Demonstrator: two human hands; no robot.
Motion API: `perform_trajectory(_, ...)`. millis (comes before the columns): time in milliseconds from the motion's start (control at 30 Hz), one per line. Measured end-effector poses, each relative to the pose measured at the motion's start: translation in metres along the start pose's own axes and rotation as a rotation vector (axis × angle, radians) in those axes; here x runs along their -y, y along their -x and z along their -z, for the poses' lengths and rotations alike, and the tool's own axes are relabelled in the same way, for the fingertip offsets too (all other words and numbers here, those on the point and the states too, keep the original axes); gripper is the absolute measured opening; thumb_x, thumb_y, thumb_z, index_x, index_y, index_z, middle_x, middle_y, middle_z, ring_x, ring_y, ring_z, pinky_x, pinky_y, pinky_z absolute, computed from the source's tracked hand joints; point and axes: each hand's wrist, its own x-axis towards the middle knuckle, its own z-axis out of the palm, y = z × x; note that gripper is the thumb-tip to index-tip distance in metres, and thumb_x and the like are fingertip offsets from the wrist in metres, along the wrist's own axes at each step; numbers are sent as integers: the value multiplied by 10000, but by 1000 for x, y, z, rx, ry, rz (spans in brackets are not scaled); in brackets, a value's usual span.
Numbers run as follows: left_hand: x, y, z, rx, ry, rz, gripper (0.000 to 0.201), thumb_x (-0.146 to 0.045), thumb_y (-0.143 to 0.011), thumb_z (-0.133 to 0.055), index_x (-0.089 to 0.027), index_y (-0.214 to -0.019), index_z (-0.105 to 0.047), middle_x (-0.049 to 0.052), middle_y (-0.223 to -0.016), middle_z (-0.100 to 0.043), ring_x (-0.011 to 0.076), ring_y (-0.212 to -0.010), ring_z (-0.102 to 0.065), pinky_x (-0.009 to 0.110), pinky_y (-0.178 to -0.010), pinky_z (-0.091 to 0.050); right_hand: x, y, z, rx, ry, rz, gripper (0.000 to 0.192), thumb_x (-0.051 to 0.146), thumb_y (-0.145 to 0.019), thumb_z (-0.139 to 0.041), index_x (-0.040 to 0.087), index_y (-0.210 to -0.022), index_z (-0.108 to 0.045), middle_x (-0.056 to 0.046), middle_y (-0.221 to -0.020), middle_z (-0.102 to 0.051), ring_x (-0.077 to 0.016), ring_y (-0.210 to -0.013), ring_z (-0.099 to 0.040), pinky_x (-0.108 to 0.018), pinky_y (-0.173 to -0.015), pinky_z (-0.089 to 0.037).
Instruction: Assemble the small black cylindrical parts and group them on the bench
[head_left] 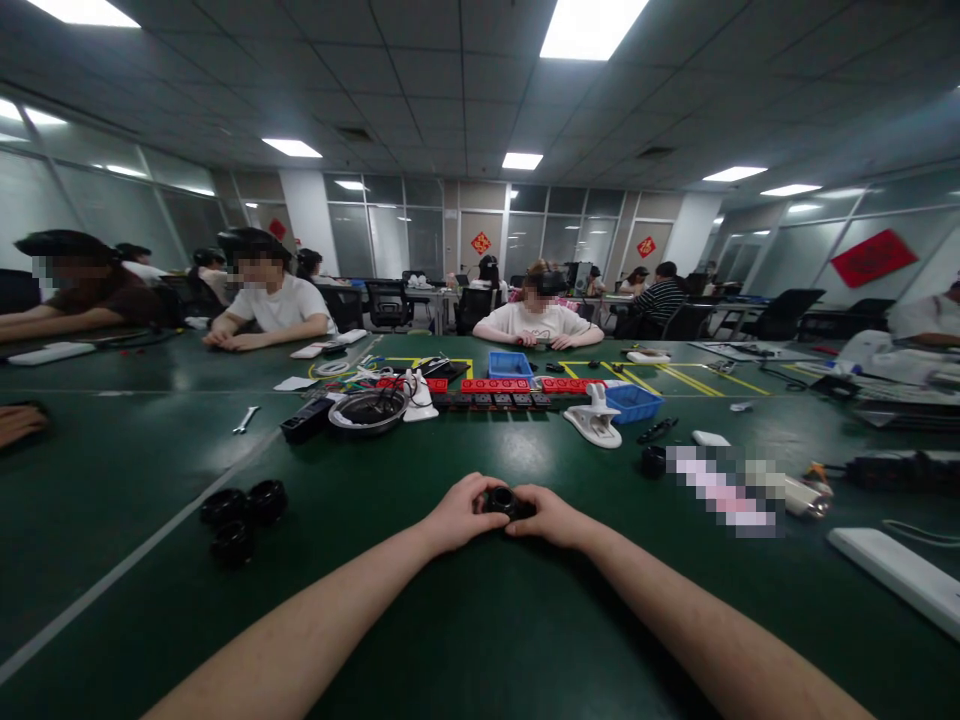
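You hold one small black ring-shaped part (501,500) between both hands, low over the green table (465,620) straight ahead of you. Your left hand (459,513) curls its fingers closed on the part's left side and your right hand (550,515) pinches its right side, so the opening faces up toward you, apparently so that you can see into it. Both forearms lie stretched along the tabletop, which steadies the grip.

To your left, well apart from the hands, three similar black rings (241,515) sit bunched together and touching, within your left arm's reach. Farther out lies one wrench (246,419), and beyond it one round black bowl (368,410) with wires inside. Two blue bins (510,364) stand past the middle of the table, beside a row of red blocks (495,385). One white clamp-like tool (596,417) rests just before the nearer bin. Across the table, several other people sit with their arms on it.
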Motion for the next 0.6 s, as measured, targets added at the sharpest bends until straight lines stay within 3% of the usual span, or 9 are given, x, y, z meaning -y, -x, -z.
perform_trajectory(133, -5, 3, -8, -95, -33, 58, 355, -317, -643, -610, -181, -962, -533, -6, -792, -446, 87, -576, -418, 204, -522, -356, 4, 1, -6, -86, 46, -122, 284, 245, -588, -646, 126, -827, -550, 10, -710, -551, -130, -656, -496, -226, -571, -364)
perform_trajectory(267, -11, 7, -22, -265, -88, 147, 332, -323, -638, -612, -179, -926, -533, 17, -842, -487, 135, -676, -476, 237, -582, -390, 10, 3, -22, -278, 373, -257, 315, 368, -559, -647, 149, -743, -514, -9, -685, -545, -150, -630, -491, -236, -533, -333)
perform_trajectory(367, -12, 8, -29, -330, -121, 179, 315, -338, -642, -606, -183, -906, -533, 27, -861, -498, 160, -724, -490, 254, -605, -398, 17, 6, -32, -386, 596, -310, 304, 428, -623, -578, 155, -742, -515, -47, -711, -558, -184, -675, -505, -278, -590, -339)
perform_trajectory(500, -11, 10, -22, -245, -87, 123, 335, -343, -637, -610, -178, -919, -536, 17, -833, -488, 127, -638, -469, 230, -550, -381, 21, 10, -33, -383, 567, -236, 363, 420, -624, -588, 151, -861, -530, -77, -837, -562, -219, -803, -505, -324, -694, -349)
perform_trajectory(600, -10, 12, -11, -62, -10, 68, 355, -336, -630, -622, -175, -934, -537, -4, -785, -470, 83, -551, -417, 199, -496, -351, 20, 14, -23, -205, 296, -58, 478, 328, -598, -640, 171, -1024, -490, -54, -958, -553, -199, -871, -501, -308, -745, -363)
